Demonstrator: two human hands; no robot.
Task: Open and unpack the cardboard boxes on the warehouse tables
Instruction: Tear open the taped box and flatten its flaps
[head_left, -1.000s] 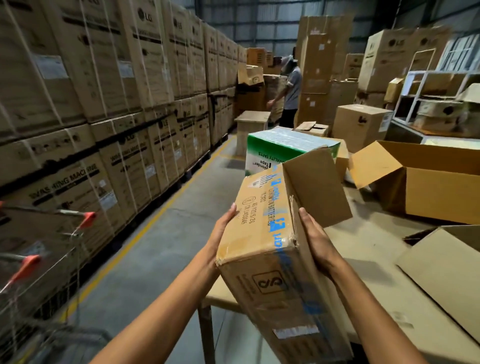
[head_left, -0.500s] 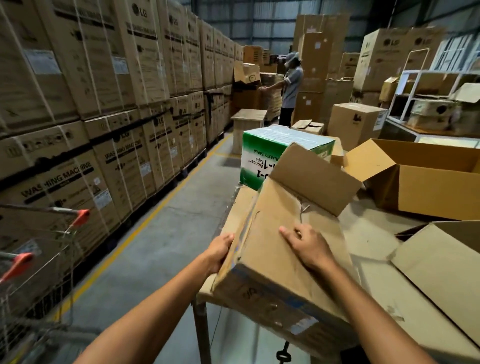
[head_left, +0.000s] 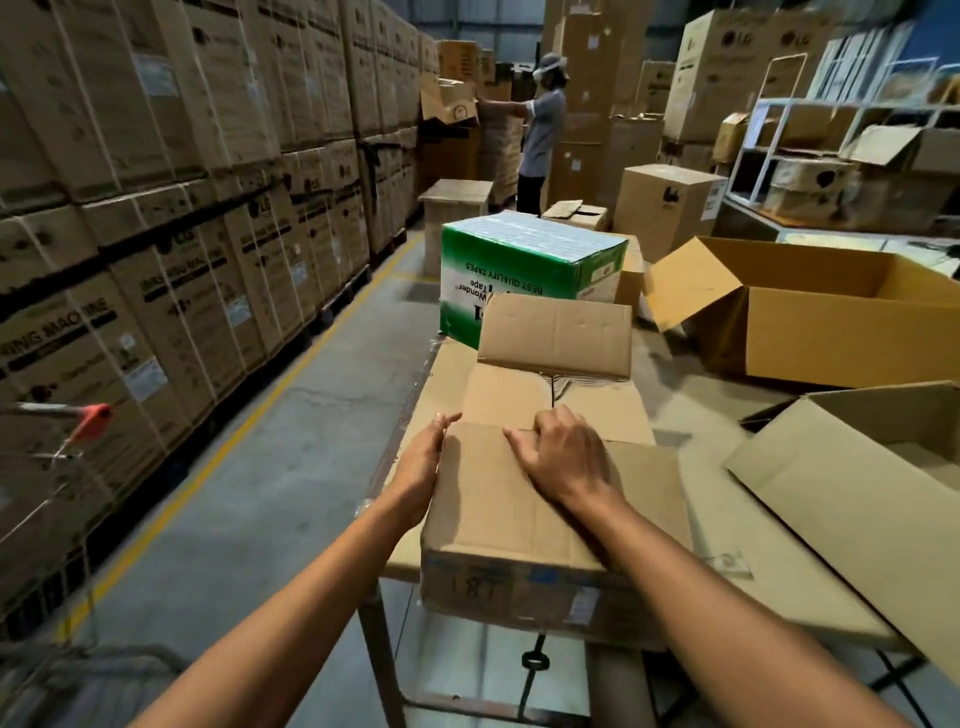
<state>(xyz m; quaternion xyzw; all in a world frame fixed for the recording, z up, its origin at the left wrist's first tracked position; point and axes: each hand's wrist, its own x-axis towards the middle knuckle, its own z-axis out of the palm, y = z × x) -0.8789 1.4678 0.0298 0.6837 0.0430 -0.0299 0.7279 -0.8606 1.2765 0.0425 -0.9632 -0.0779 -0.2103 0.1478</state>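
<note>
Opening step, I'd say: the cardboard box (head_left: 519, 525) sits on the near left end of the table (head_left: 680, 364), just in front of a green tape carton (head_left: 524, 260); its far flap (head_left: 556, 335) stands up; the right hand (head_left: 563, 457) hooks its fingers over the near flap (head_left: 488, 499); the left hand (head_left: 423, 467) lies flat against the box's side, fingers straight; next is probably folding that flap back and looking inside.

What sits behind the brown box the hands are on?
A green-and-white tape carton stands behind the brown box on the same table. The box's raised far flap hides the carton's lower front.
</note>
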